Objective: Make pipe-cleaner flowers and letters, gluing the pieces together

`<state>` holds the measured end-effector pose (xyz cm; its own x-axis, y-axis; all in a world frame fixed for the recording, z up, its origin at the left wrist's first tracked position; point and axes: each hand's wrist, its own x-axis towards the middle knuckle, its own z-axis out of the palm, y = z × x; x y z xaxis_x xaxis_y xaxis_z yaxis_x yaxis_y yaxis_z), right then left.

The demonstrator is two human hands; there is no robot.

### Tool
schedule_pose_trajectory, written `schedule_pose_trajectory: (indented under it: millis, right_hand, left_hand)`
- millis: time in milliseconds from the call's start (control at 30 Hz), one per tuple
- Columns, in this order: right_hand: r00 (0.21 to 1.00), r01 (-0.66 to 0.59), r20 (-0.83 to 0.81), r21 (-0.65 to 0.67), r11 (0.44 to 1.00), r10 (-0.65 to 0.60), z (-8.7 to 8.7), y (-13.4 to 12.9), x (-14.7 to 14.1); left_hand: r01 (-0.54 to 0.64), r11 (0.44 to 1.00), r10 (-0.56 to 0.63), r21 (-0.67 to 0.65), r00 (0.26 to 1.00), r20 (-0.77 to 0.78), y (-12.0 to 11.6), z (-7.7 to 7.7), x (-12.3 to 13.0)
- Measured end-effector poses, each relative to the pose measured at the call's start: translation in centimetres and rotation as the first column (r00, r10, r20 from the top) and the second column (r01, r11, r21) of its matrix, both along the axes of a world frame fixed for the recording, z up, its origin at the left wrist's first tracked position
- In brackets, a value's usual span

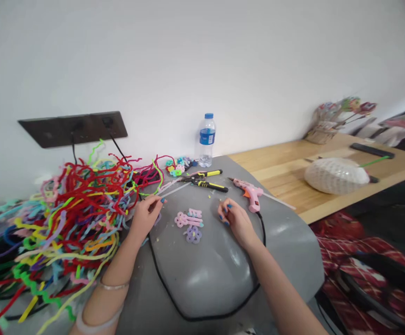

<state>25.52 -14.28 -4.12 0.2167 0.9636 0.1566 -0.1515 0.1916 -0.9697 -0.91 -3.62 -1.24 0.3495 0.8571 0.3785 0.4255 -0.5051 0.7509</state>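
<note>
My left hand (146, 215) is at the right edge of the pipe cleaner pile (84, 209), its fingers bent and pressed together. Whatever they hold, if anything, is hidden. A lavender piece (158, 219) shows just under it, and a translucent glue stick (176, 190) lies beyond its fingertips. My right hand (235, 218) is curled closed over the grey table, left of the pink glue gun (251, 193); I cannot make out anything in its fingers. Between my hands lie a pink pipe cleaner flower (181, 219), short pink looped pieces (195, 214) and a lavender flower (193, 234).
Yellow-and-black pliers (212, 187) lie behind my hands, near a water bottle (205, 142) and small colourful flowers (176, 168). The glue gun's black cord (202, 319) loops across the grey table (293, 251). A wooden table (275, 160) at right bears a white wrapped bundle (337, 176).
</note>
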Motion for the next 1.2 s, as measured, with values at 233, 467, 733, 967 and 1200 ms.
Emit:
schedule_pose_trajectory:
  millis: [233,467,733,967,1200]
  right_hand:
    - [0.997,0.047,0.066,-0.005,0.999,-0.047,0.1,-0.1,-0.2]
    - [0.989,0.033,0.144,-0.01,0.999,-0.031,0.4,-0.4,-0.2]
    - [0.982,0.053,0.181,-0.032,0.998,-0.046,-0.2,-0.4,0.3]
    - [0.966,0.053,0.258,-0.08,0.995,-0.031,-0.3,-0.8,0.4]
    - [0.935,0.06,0.353,-0.077,0.995,-0.029,0.3,-1.1,0.2]
  left_hand:
    - [0.01,0.999,-0.01,0.046,1.0,0.0,0.1,-0.1,0.2]
    - [0.023,0.998,-0.021,0.06,0.999,-0.031,-0.3,-0.2,0.4]
    - [-0.144,0.985,0.14,0.09,0.989,0.056,-0.8,0.1,0.3]
    - [-0.304,0.931,0.251,0.201,0.934,0.254,-1.3,0.6,-0.6]
    - [-0.329,0.858,0.235,0.395,0.935,0.267,-2.1,1.8,-1.1]
